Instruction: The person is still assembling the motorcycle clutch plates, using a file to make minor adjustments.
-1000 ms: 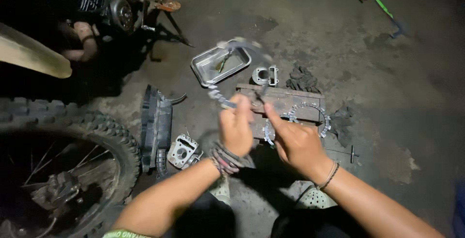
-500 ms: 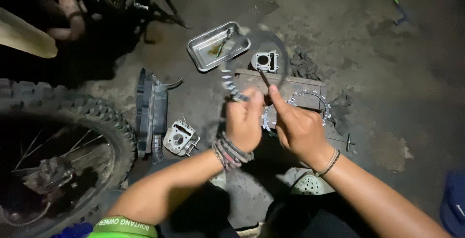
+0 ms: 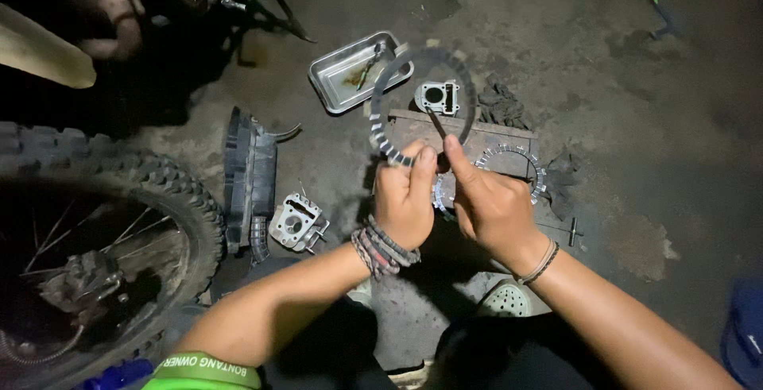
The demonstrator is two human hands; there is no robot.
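Head view. The left hand (image 3: 405, 191) has its fingers closed on the lower edge of a dark toothed ring (image 3: 380, 132), a flat clutch-type plate with squared teeth round its rim, held upright above the floor. The right hand (image 3: 489, 199) grips a thin dark tool (image 3: 436, 122), its tip lying inside the ring's opening.

Surroundings: on the concrete floor (image 3: 636, 120), a metal tray (image 3: 350, 72) lies at 11 o'clock from the hands. A small engine part (image 3: 439, 96) shows through the ring. A second toothed ring (image 3: 517, 160) rests on a wooden board (image 3: 493, 136) at 2 o'clock, partly covered by the right hand. A knobby tyre (image 3: 171, 191) occupies 9 o'clock, beside a black plastic cover (image 3: 248, 175).
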